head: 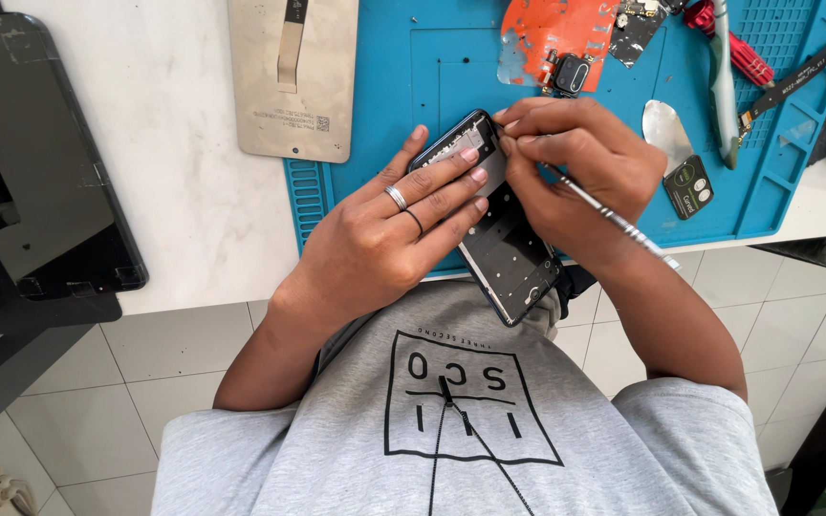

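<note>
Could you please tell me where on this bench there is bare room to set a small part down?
Free: white bench between the black panel and blue mat; mat centre above the hands. Crowded: mat's top right, with orange piece, tweezers and flex cable.

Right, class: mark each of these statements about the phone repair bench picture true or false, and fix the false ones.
1. The left hand lies across the opened phone frame. True.
2. The right hand holds a slim metal tool. True.
3. The work mat is green. False: it is blue.
4. The left hand wears no rings. False: two rings show on its fingers.
5. A beige back panel lies on the white table, left of the mat. True.
</note>
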